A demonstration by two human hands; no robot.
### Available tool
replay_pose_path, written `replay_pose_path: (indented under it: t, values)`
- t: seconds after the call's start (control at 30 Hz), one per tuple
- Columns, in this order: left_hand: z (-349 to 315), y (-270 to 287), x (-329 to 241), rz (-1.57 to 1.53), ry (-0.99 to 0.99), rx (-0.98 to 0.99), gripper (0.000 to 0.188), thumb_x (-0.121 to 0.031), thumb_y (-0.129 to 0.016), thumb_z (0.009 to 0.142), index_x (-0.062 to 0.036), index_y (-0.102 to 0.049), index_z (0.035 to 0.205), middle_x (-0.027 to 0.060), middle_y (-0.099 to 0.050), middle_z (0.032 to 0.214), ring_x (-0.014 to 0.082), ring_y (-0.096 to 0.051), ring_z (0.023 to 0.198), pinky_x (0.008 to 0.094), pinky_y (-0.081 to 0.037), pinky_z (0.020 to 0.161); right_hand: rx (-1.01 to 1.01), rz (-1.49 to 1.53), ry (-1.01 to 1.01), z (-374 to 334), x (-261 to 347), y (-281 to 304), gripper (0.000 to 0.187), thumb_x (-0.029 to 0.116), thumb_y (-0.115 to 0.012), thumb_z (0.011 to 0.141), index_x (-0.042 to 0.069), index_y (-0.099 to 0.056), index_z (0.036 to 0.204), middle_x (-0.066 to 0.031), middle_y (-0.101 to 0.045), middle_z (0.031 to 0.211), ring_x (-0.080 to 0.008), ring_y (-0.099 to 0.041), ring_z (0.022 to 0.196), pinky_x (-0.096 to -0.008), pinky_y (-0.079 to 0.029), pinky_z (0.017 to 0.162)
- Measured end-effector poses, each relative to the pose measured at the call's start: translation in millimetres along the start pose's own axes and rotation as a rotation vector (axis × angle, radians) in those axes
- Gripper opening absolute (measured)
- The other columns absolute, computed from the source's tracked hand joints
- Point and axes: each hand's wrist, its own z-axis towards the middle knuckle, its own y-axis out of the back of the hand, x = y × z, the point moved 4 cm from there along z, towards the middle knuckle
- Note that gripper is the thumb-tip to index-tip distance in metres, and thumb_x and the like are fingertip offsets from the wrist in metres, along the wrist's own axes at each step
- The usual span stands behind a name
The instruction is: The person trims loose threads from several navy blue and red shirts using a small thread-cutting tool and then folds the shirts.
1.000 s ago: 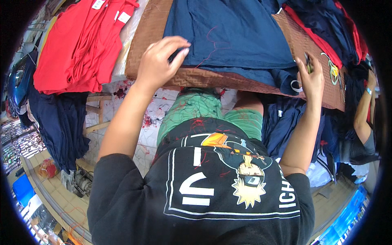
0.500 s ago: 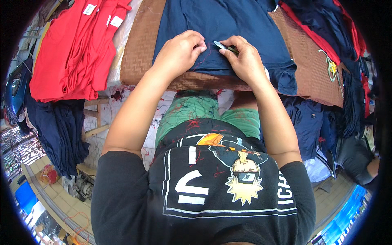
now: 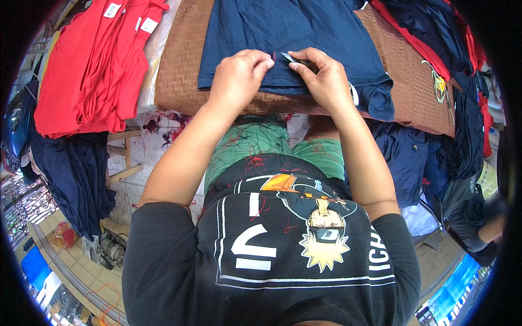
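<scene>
A navy-blue garment (image 3: 304, 32) lies spread over the brown woven-pattern cover in front of me. Above its near hem, my left hand (image 3: 242, 73) is closed in a pinch, with a short bit of red thread (image 3: 274, 56) at its fingertips. Thread snips (image 3: 286, 56) sit in the grip of my right hand (image 3: 324, 76), their pointed metal blades aimed left at the thread. A small gap separates the two hands. My right fingers hide most of the snips' handle.
Red garments (image 3: 92, 70) with white tags are piled at the left. Navy and red clothing (image 3: 429, 32) lies at the far right, near a yellow-green bundle of string (image 3: 439, 84). Dark garments (image 3: 70, 179) hang at the lower left. Another person's arm (image 3: 492, 228) shows at the right edge.
The long red thread trailing below my left fingers no longer shows, only a short bit. My left hand is slightly lower. The other person's arm at the right edge has moved further into view.
</scene>
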Motion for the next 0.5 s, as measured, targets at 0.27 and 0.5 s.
replay_pose_path:
  t: [0.27, 0.5]
  values:
    - [10.5, -5.8, 28.7, -0.352, 0.179, 0.207, 0.023, -0.020, -0.060, 0.090, -0.0004, -0.064, 0.101, 0.0014, -0.066, 0.088, 0.0062, -0.058, 0.083, 0.0212, -0.045, 0.078, 0.042, -0.073, 0.100, 1.0, 4.9, -3.4, 0.020, 0.016, -0.067, 0.078, 0.008, -0.066, 0.096, -0.0118, -0.063, 0.085, -0.0299, -0.062, 0.077, -0.0375, -0.048, 0.067]
    - [10.7, -1.8, 24.8, -0.479, 0.198, 0.182, 0.023, -0.019, -0.060, 0.090, 0.0005, -0.064, 0.101, 0.0015, -0.064, 0.088, 0.0070, -0.058, 0.081, 0.0217, -0.046, 0.078, 0.032, -0.239, 0.100, 2.6, 12.4, -5.4, 0.016, 0.018, -0.065, 0.079, 0.010, -0.064, 0.093, -0.0100, -0.062, 0.084, -0.0326, -0.061, 0.081, -0.0419, -0.048, 0.069]
